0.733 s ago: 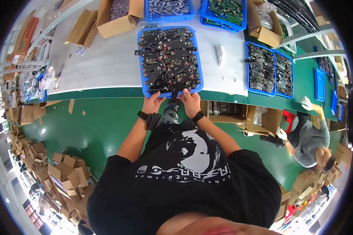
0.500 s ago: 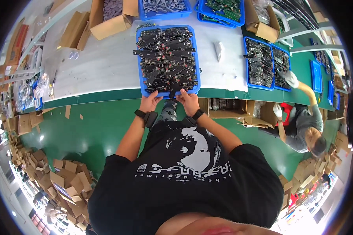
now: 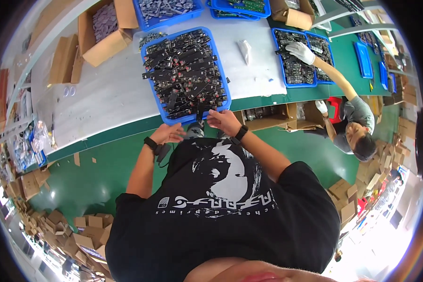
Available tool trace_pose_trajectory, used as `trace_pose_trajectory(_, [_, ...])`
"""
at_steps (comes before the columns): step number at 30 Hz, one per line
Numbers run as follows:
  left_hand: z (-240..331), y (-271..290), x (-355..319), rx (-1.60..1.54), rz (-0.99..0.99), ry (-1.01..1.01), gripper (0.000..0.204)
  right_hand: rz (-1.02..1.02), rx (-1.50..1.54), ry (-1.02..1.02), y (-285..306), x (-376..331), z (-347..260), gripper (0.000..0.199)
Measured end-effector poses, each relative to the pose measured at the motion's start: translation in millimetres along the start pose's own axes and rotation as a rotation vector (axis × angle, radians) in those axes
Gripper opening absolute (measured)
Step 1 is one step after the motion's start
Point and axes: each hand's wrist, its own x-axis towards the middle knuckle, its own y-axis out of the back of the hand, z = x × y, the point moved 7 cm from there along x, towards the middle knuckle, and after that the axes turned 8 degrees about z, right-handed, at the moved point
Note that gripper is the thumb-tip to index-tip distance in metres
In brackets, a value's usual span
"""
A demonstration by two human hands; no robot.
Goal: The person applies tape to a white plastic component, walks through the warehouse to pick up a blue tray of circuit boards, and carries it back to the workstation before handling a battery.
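Observation:
A large blue tray (image 3: 154, 84) heaped with black strip-shaped parts (image 3: 185, 70) lies on the white table in front of me. My right hand (image 3: 224, 121) is at the tray's near rim, its fingers pinched on one black part (image 3: 201, 113) that hangs over the edge. My left hand (image 3: 168, 134) hovers just below the table edge, left of the right hand. Its fingers are loosely apart and hold nothing. Both wrists wear dark bands.
A seated co-worker (image 3: 357, 122) at the right reaches a white-gloved hand (image 3: 301, 50) into another blue tray (image 3: 281, 70) of parts. Cardboard boxes (image 3: 103, 35) and more blue trays (image 3: 167, 9) stand at the back. A box (image 3: 277, 117) sits under the table. Cardboard scraps (image 3: 51, 225) litter the green floor.
My left hand has drawn back from the tray rim toward my body. The right hand stays at the rim. The co-worker has stretched an arm up into the right-hand tray.

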Motion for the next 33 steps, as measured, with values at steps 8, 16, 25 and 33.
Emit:
trace_pose_trajectory(8, [29.3, 125.9, 13.7, -0.24, 0.025, -0.319, 0.05, 0.047, -0.278, 0.122, 74.4, -9.2, -70.8, 0.031])
trace_pose_trajectory(16, [120.2, 89.1, 52.9, -0.588, 0.432, -0.455, 0.059, 0.431, -0.454, 0.512, 51.6, 85.5, -153.1, 0.061])
trace_pose_trajectory(25, [148.1, 63.2, 64.2, -0.682, 0.114, -0.565, 0.068, 0.103, -0.185, 0.295, -2.0, 105.0, -154.3, 0.071])
trace_pose_trajectory(33, [146.9, 57.6, 53.3, -0.645, 0.329, -0.574, 0.066, 0.124, -0.108, 0.271, -4.4, 99.2, -161.0, 0.068])
